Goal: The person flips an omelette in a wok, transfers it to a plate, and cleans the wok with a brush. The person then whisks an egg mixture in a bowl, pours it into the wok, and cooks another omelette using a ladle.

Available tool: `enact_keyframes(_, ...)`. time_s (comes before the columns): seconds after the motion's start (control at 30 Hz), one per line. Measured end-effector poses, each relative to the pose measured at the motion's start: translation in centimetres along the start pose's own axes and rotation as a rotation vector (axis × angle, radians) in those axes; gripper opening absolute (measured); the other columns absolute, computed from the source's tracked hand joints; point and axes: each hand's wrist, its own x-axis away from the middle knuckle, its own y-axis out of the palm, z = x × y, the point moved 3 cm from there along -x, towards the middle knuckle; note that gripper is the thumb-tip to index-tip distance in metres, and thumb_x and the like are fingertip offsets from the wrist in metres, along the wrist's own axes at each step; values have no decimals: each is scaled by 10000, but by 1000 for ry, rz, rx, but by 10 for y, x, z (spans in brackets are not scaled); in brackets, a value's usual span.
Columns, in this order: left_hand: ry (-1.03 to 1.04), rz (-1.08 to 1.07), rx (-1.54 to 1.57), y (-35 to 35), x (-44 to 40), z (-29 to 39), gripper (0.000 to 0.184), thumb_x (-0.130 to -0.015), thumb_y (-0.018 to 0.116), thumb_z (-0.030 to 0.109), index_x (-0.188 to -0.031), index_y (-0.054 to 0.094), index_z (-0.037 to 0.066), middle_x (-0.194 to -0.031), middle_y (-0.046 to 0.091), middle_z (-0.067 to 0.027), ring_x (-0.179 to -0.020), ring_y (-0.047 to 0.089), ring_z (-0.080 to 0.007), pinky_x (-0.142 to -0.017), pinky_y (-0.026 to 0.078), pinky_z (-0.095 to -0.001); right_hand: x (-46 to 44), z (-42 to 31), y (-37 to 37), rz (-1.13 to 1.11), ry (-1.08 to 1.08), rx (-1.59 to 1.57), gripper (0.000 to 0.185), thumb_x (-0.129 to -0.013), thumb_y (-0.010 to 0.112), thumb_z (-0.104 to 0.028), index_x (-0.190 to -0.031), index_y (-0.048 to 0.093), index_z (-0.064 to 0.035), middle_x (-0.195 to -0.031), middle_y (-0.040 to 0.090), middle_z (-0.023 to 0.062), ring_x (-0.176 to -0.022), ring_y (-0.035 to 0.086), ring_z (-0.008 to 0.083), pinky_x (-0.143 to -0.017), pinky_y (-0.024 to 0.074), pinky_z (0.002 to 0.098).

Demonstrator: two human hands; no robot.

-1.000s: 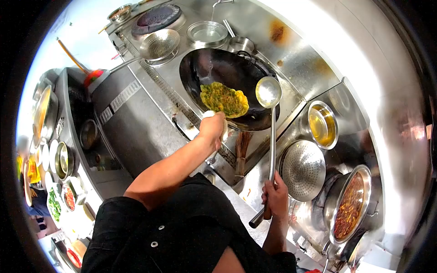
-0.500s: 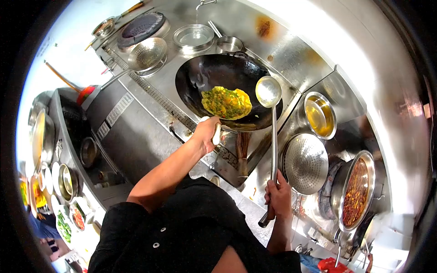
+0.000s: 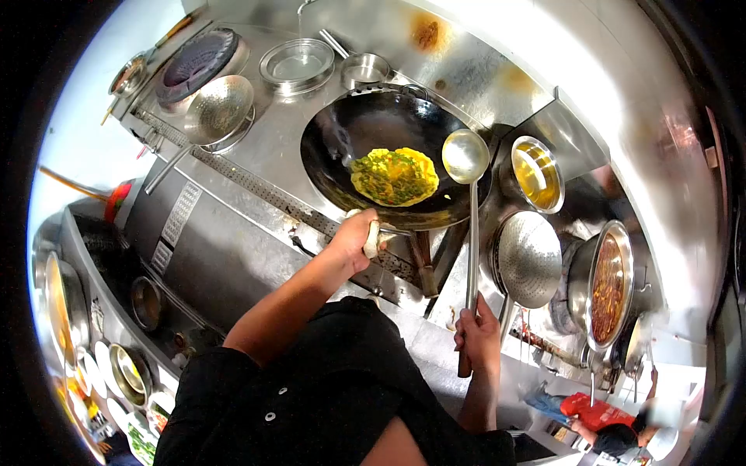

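A black wok sits on the stove, with a yellow and green egg pancake lying in it. My left hand is wrapped round a pale cloth at the wok's near rim. In my right hand is the handle of a long ladle. The ladle's bowl is over the wok's right side, beside the pancake, and looks empty. A bamboo brush lies below the wok, partly hidden.
Right of the wok stand an oil bowl, a perforated strainer and a basin of red chillies. Another strainer is at the upper left. Bowls line the left counter. People are at the lower right.
The view has turned, so the surroundings have shifted. The pancake lies in a rounder, flatter shape in the wok. Both hands keep their holds, and people have come into view at the lower right.
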Motion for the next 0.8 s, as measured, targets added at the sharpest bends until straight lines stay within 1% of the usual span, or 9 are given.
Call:
enact_keyframes(0.07, -9, -36, -29, -3, 2, 7, 95, -829, 505, 174, -865, 483, 89, -682, 538, -69, -466, 518, -185, -362, 429, -275, 4, 1, 11, 22, -8, -11, 530, -953, 517, -104, -1444, 323, -61, -654, 491, 2, -472, 447, 74, -405, 383, 209)
enact_keyframes(0.17, -79, 1, -9, -8, 2, 16, 111, -835, 502, 183, -870, 479, 79, -683, 543, -77, -458, 519, -182, -360, 439, -266, 15, -2, 27, 43, -11, -38, 538, -954, 528, -122, -1445, 317, -57, -655, 495, 2, -472, 454, 75, -402, 387, 206)
enact_keyframes(0.2, -98, -22, -31, -9, 6, 21, 123, -844, 492, 182, -867, 477, 62, -677, 539, -77, -458, 524, -179, -360, 460, -266, 18, -3, 32, 47, -10, -48, 540, -953, 530, -123, -1444, 317, -54, -655, 496, 2, -472, 455, 76, -402, 387, 206)
enact_keyframes(0.3, -191, -64, -85, -20, -5, 22, 140, -850, 487, 186, -869, 477, 48, -672, 539, -80, -463, 532, -179, -358, 465, -259, 24, -4, 44, 65, -26, -58, 553, -949, 535, -118, -1446, 305, -42, -652, 498, 10, -464, 456, 83, -400, 384, 215)
enact_keyframes(0.43, -252, -98, -48, -28, -17, 26, 195, -849, 501, 206, -920, 484, 26, -722, 557, -115, -483, 544, -178, -347, 455, -247, 34, -8, 59, 105, -16, -105, 559, -951, 531, -121, -1451, 293, -41, -644, 489, 11, -459, 445, 87, -404, 374, 225)
enact_keyframes(0.5, -243, -113, -42, -29, -19, 27, 211, -853, 503, 215, -936, 485, 21, -747, 555, -123, -498, 548, -172, -351, 462, -245, 38, -11, 66, 136, -15, -107, 536, -959, 523, -139, -1442, 312, -44, -630, 463, -7, -478, 428, 77, -418, 371, 228)
enact_keyframes(0.6, -262, -97, -61, -34, -24, 26, 218, -860, 501, 220, -949, 487, 21, -771, 555, -128, -512, 549, -164, -355, 464, -240, 37, -2, 68, 107, -39, -145, 576, -950, 533, -111, -1460, 272, -42, -656, 506, 27, -450, 452, 90, -397, 372, 223)
enact_keyframes(0.7, -262, -79, -69, -41, -30, 22, 217, -862, 499, 216, -955, 479, 21, -776, 549, -128, -515, 547, -156, -359, 458, -232, 39, 1, 73, 118, -40, -129, 582, -951, 532, -107, -1463, 263, -43, -655, 506, 31, -448, 448, 88, -397, 371, 223)
enact_keyframes(0.8, -260, -98, -75, -46, -34, 21, 220, -859, 502, 208, -965, 462, 20, -778, 537, -129, -515, 543, -152, -360, 450, -229, 42, -4, 80, 140, -37, -111, 503, -963, 506, -119, -1429, 334, -37, -624, 465, 3, -459, 429, 82, -419, 379, 235)
